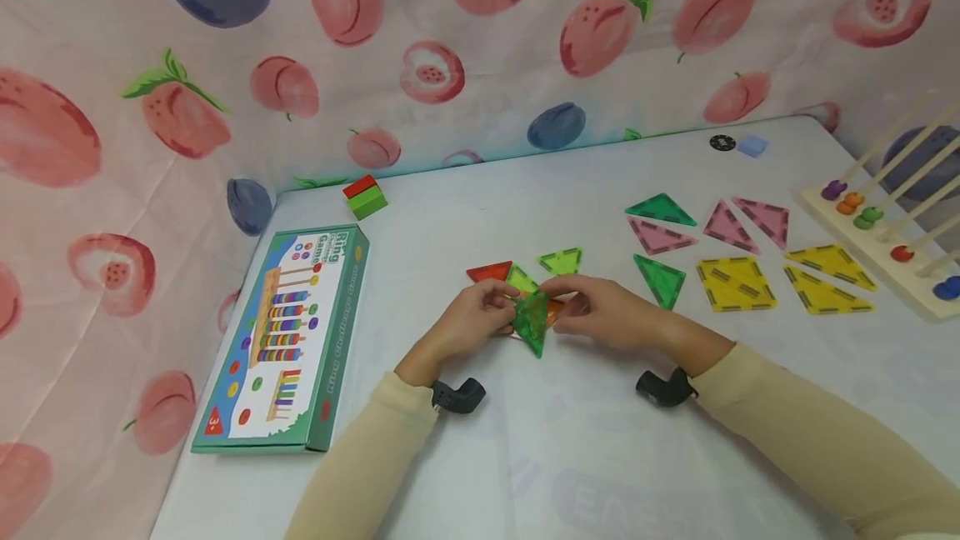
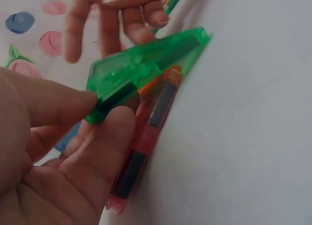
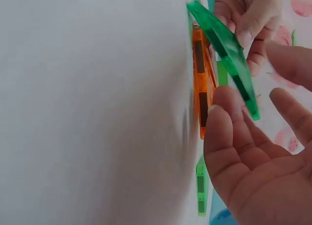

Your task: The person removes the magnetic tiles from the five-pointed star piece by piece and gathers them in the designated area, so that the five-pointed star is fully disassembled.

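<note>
Between thumb and finger, my left hand [image 1: 480,311] pinches a translucent green triangular magnetic tile [image 1: 532,323] by one corner. In the left wrist view that green tile [image 2: 146,64] is held tilted over other tiles. My right hand [image 1: 600,311] is beside it with fingers loosely spread; the right wrist view shows its palm [image 3: 263,181] turned up, the fingers around the tile without gripping it. Under and around the hands lie an orange tile [image 3: 204,88], a red triangular tile [image 1: 491,271] and a lime green tile [image 1: 521,277], partly covered. Another lime tile [image 1: 562,261] lies just beyond.
Several green, pink and yellow tiles [image 1: 737,284] lie to the right. A wooden ring stacker [image 1: 885,248] stands at the right edge, a ring game box [image 1: 281,340] lies at left. Red and green blocks [image 1: 366,198], a black disc [image 1: 722,142] and a blue block [image 1: 752,146] sit at the back.
</note>
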### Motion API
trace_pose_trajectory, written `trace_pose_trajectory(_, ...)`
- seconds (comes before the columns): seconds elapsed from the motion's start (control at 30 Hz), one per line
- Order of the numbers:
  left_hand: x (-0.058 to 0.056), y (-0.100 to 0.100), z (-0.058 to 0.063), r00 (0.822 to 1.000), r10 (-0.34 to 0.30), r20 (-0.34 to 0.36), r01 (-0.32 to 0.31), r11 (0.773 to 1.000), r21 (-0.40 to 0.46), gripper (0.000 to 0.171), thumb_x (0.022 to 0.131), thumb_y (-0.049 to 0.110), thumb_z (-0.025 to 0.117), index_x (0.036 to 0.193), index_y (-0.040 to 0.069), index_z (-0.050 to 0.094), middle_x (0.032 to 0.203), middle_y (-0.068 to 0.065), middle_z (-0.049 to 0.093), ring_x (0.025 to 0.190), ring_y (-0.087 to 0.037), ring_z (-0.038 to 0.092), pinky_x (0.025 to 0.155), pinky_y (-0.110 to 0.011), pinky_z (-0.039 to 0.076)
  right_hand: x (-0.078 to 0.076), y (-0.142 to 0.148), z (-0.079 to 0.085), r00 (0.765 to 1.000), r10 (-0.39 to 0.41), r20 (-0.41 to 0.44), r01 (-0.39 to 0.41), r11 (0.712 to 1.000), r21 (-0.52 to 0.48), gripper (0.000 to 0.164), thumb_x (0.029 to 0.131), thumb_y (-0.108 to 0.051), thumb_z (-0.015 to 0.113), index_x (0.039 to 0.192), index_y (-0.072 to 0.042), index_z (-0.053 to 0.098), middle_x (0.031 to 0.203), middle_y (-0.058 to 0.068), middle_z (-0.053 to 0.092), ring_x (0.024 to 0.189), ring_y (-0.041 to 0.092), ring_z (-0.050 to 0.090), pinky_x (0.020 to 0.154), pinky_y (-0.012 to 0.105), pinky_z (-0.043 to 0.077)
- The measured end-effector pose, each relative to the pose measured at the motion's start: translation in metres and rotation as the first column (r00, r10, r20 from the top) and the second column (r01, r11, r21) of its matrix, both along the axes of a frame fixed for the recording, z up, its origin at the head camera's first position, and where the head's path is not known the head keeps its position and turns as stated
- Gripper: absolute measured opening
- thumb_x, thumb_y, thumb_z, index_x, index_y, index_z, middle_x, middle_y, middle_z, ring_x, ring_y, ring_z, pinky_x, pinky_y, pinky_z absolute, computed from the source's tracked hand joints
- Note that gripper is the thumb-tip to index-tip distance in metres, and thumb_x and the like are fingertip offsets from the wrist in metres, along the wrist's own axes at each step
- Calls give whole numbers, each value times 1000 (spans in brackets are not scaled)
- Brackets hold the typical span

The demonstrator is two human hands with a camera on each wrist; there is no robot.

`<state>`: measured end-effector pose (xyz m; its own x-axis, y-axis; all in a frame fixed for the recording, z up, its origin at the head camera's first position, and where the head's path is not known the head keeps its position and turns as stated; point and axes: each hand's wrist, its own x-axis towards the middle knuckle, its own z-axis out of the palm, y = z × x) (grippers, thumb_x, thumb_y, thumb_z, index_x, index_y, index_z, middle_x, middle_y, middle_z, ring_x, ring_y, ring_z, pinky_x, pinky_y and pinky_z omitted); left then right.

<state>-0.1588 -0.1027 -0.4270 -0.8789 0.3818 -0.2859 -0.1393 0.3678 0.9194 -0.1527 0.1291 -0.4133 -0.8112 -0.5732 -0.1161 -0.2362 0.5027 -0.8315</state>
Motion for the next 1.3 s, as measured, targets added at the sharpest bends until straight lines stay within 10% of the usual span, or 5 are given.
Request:
trace_pose_trajectory(0.33,3,5,1,987,-108,-116,92,987,-132,25,86,21,61,110,16,57,98,7,62,84,-5,60,75,-26,46,-13,22,-2,989,-145,5,145,989,-37,16,85,-16,61,100,-12,58,96,2,59,87,19,53,75,32,45)
trace_pose_trajectory(0.6,4,6,3,984,-121,-127,96,977,-193,25,86,21,62,109,15,57,99,9,61,85,-4,58,72,-25,46,-31,68,10,986,-165,-13,166,977,132,12,85,-18,59,97,-15,59,99,3,55,86,23,47,68,34,44)
trace_pose_trajectory(0.8,4,7,1,984,-124,-131,96,975,-200,26,86,21,61,110,14,57,100,8,61,85,-4,57,71,-24,46,-42,93,27,998,-59,13,54,971,231,19,85,-14,59,104,-14,60,103,5,55,92,23,46,77,36,43)
trace_pose_trajectory(1.3,4,8,-2,982,-115,-148,81,972,-219,24,85,23,62,107,16,58,90,9,61,82,-5,58,69,-24,47,-27,69,8,981,-94,-170,159,890,428,53,79,-24,69,124,-4,49,124,16,48,109,30,43,91,52,34)
